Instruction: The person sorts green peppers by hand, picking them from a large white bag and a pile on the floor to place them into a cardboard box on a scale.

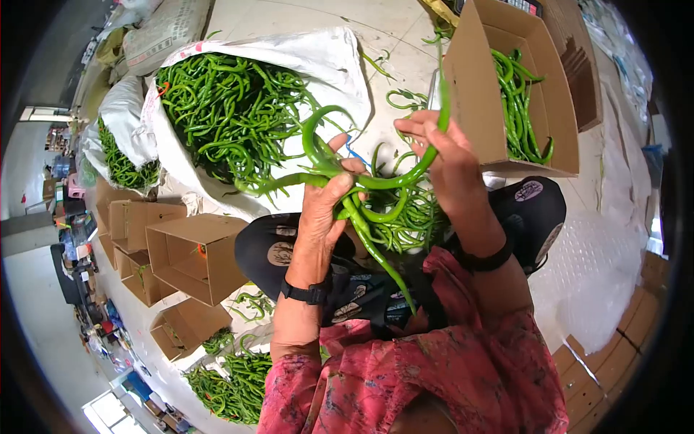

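Observation:
My left hand (325,202) is wrapped round a bunch of long green chili peppers (381,258), whose curved ends stick out on several sides. My right hand (452,163) pinches one long chili pepper (416,172) between thumb and fingers; it runs from the left hand's bunch up past my fingertips. Below the hands, between my knees, lies a heap of thinner green peppers (412,220). Left of my left hand, a white woven sack (340,65) lies with its mouth spread, full of green chili peppers (224,108).
A cardboard box (473,108) with large green peppers (517,108) stands to the right. Several cardboard boxes (191,257) lie at the left. Another pepper pile (231,383) is at lower left, a second sack (126,108) at upper left. Bubble wrap (593,282) lies at the right.

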Demonstrator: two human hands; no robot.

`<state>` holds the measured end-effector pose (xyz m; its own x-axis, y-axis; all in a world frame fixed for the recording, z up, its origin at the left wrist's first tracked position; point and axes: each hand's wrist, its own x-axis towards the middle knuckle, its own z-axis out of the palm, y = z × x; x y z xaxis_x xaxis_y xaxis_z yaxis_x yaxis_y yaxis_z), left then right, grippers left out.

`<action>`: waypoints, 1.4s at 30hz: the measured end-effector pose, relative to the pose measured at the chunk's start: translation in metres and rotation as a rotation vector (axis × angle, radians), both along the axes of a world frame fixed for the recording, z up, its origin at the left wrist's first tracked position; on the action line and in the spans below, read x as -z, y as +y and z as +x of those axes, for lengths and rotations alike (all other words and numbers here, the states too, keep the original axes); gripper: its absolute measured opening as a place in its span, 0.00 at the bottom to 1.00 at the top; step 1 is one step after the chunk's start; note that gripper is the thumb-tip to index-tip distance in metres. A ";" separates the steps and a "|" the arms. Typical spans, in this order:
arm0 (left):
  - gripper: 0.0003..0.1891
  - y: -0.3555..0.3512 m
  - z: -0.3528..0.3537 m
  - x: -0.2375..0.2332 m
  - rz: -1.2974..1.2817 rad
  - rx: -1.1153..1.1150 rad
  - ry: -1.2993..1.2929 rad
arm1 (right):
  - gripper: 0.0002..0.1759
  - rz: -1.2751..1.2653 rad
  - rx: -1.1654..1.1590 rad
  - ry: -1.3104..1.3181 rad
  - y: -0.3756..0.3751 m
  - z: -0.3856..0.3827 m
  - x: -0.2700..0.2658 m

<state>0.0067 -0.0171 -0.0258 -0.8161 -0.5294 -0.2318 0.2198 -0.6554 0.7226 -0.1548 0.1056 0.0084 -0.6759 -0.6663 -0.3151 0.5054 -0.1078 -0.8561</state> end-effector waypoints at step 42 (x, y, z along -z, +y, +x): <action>0.37 0.030 -0.033 -0.011 -0.065 0.111 -0.056 | 0.16 0.304 0.050 0.133 0.162 -0.221 -0.025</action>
<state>-0.0261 0.0127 -0.0151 -0.8571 -0.4521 -0.2471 0.1068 -0.6250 0.7733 -0.3763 0.2680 0.0331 -0.7538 -0.5201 -0.4016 0.3881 0.1408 -0.9108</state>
